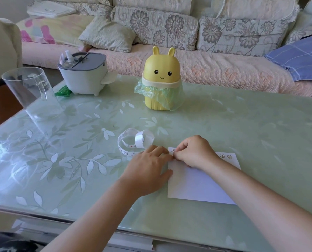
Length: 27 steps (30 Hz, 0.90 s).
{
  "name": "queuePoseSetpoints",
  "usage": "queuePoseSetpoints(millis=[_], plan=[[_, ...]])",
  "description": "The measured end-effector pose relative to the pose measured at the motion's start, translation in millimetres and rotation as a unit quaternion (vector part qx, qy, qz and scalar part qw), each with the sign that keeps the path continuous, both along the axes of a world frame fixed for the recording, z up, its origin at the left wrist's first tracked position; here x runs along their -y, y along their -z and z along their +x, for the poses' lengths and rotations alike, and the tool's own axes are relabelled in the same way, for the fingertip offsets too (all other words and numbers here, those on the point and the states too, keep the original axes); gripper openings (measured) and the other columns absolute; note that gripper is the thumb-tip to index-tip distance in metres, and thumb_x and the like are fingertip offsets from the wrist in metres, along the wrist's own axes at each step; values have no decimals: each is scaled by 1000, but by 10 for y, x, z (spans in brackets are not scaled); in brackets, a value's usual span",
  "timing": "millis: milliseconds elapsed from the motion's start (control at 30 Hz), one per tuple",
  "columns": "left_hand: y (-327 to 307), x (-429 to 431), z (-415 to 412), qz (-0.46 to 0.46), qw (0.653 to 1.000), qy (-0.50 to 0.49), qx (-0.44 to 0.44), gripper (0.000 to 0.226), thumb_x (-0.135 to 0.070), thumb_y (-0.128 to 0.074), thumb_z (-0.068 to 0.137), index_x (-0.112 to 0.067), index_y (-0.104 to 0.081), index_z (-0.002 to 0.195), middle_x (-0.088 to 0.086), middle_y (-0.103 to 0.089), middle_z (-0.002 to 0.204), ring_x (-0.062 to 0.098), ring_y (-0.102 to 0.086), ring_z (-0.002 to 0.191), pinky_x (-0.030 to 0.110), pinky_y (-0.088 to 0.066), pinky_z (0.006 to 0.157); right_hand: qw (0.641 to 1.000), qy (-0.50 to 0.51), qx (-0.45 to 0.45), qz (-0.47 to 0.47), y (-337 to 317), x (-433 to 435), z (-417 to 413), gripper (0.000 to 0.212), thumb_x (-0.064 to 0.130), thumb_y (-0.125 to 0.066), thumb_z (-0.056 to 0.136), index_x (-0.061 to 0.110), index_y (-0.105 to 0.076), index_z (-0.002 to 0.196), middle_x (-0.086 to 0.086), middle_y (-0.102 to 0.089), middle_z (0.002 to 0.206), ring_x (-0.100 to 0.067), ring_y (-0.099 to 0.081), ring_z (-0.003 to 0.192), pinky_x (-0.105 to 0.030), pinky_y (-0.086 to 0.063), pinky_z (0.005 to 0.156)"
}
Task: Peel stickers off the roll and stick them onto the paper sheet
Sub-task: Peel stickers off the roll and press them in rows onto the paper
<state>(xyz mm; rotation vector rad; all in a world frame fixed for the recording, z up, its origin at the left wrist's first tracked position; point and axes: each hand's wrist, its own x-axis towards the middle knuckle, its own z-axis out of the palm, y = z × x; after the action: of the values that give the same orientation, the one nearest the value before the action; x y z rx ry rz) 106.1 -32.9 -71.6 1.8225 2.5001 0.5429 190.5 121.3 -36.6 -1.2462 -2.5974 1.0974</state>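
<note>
Sticker roll [135, 142]: a loose white strip curled into two loops, lying on the table [242, 124] just left of the paper sheet [197, 184]. Small printed stickers show on the near loop. The strip's near end runs under the left hand [149, 168].

Head view, hands: the left hand is palm down with its fingers bent over the strip end. Its thumb is spread and touches the sheet's left edge. Cannot tell if it actually pinches the strip, since the fingertips hide it. The right hand [193, 151] rests over the sheet's top edge with its fingers curled. Thumb and forefinger tips are pressed together at the top-left corner, meeting the left fingertips. What sits between them is too small to tell.

Paper sheet: white, flat on the table, near the front edge and right of centre. A sticker [173, 150] is at its top-left corner, just above the right fingertips. Two more stickers [226, 156] are along the top edge on the right, clear of the hand.

Rest of the table, far side:
- A yellow bunny bin [161, 77] stands upright with a green bag liner [162, 95] hanging out.
- A white container with a grey lid [84, 75] is to its left.
- A clear cup [33, 91] is at the left edge.

A floral sofa [188, 60] is behind the table, with a blue checked cloth [297, 59] on its right.
</note>
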Motion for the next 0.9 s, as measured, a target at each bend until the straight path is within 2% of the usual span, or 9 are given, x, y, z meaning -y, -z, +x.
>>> queuePoseSetpoints(millis=[100, 200, 233, 367, 467, 533, 633, 733, 900], plan=[[7, -7, 9, -3, 1000, -4, -9, 40, -47, -49, 93, -35, -54, 130, -16, -48, 131, 10, -40, 124, 27, -40, 92, 997, -8, 47, 60, -56, 22, -11, 4, 28, -70, 75, 29, -72, 78, 13, -67, 69, -12, -63, 64, -22, -47, 60], [20, -18, 14, -5, 1000, -8, -19, 37, -46, -47, 93, -33, -56, 127, -14, -49, 129, 12, -42, 122, 28, -41, 91, 984, -32, 86, 153, -99, 27, 42, 29, 42, -72, 79, 34, -65, 107, 13, -61, 101, -16, -62, 98, -26, -40, 73], [25, -23, 16, -5, 1000, -11, -22, 37, -46, -47, 93, -33, -56, 126, -14, -49, 129, 12, -42, 121, 28, -42, 91, 982, -37, 83, 166, -99, 23, 68, 36, 46, -72, 80, 34, -62, 113, 12, -60, 107, -16, -60, 105, -26, -39, 75], [46, -44, 38, -3, 999, -20, -41, 41, -46, -41, 91, -29, -55, 126, -12, -51, 124, 15, -46, 115, 30, -44, 90, 983, -64, 47, 167, -17, 1, 177, 33, 49, -66, 84, 37, -62, 115, 13, -64, 105, -15, -61, 105, -27, -45, 78], [91, -51, 78, 3, 997, -25, -77, 47, -42, -37, 91, -24, -55, 131, -5, -54, 120, 21, -51, 107, 35, -46, 90, 967, -124, 32, 219, 60, 15, 273, 25, 42, -57, 92, 37, -66, 114, 8, -60, 102, -19, -60, 102, -29, -47, 78], [116, -53, 92, 13, 995, -25, -91, 49, -39, -38, 91, -23, -55, 134, -2, -56, 118, 23, -53, 104, 36, -47, 89, 950, -164, 28, 264, 116, 35, 335, 27, 38, -52, 94, 36, -67, 116, 6, -56, 105, -21, -55, 104, -32, -47, 80], [119, -61, 107, 19, 994, -25, -102, 48, -38, -39, 91, -21, -58, 132, 0, -58, 116, 23, -56, 101, 36, -49, 88, 916, -219, 58, 330, 193, 71, 429, 46, 42, -33, 91, 27, -64, 122, 3, -55, 126, -23, -48, 118, -35, -42, 93], [124, -52, 124, 13, 994, -29, -101, 50, -39, -37, 92, -19, -58, 132, 0, -58, 118, 23, -55, 103, 36, -47, 92, 910, -250, 70, 324, 249, 101, 512, 70, 48, -18, 87, 19, -56, 138, -6, -47, 149, -26, -43, 134, -41, -38, 106], [98, -58, 129, -1, 995, -35, -99, 51, -40, -36, 92, -17, -60, 131, 0, -58, 120, 22, -56, 105, 36, -48, 94, 913, -277, 51, 296, 287, 80, 619, 72, 52, -16, 88, 25, -47, 147, -2, -33, 160, -24, -30, 146, -40, -26, 117]])
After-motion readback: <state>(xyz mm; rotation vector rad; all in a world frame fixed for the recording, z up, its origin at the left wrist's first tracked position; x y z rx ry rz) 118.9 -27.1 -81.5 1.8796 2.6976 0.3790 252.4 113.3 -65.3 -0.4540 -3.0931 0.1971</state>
